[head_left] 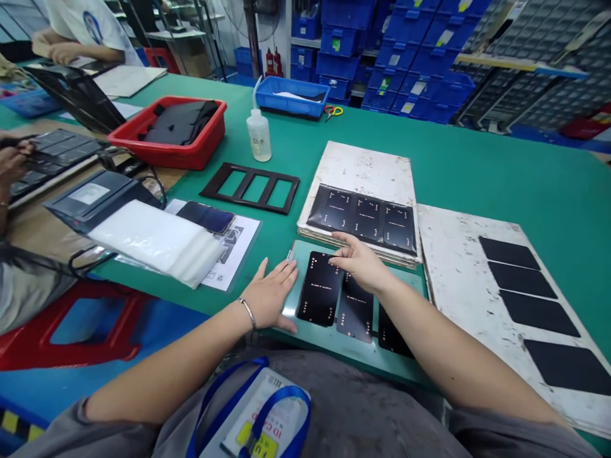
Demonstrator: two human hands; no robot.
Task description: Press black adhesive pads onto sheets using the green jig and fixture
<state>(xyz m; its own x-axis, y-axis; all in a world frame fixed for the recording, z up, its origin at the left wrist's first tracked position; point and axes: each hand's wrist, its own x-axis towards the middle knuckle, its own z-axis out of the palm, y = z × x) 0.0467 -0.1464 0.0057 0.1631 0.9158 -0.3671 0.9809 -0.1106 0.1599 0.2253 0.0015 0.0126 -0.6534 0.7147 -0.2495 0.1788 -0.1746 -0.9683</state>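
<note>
My left hand (274, 294) lies flat with fingers stretched out on the left edge of a pale green board (291, 305). Three black rectangular panels with small copper-coloured dots and fine print sit in a row on that board: a left panel (317, 292), a middle panel (354, 312) and a right one (391, 334) partly hidden under my forearm. Over the left panel's upper right corner, my right hand (360, 261) has its thumb and fingertips pinched together. Whatever is between those fingertips is too small to make out.
Beyond lies a dark printed sheet (363, 216) on a stack of white boards (367, 162). At right, another white board (458, 254) carries several black pieces (522, 280). Leftward are a black frame (252, 186), squeeze bottle (259, 137), red bin (200, 143) and white packet (157, 238). Co-workers sit at left.
</note>
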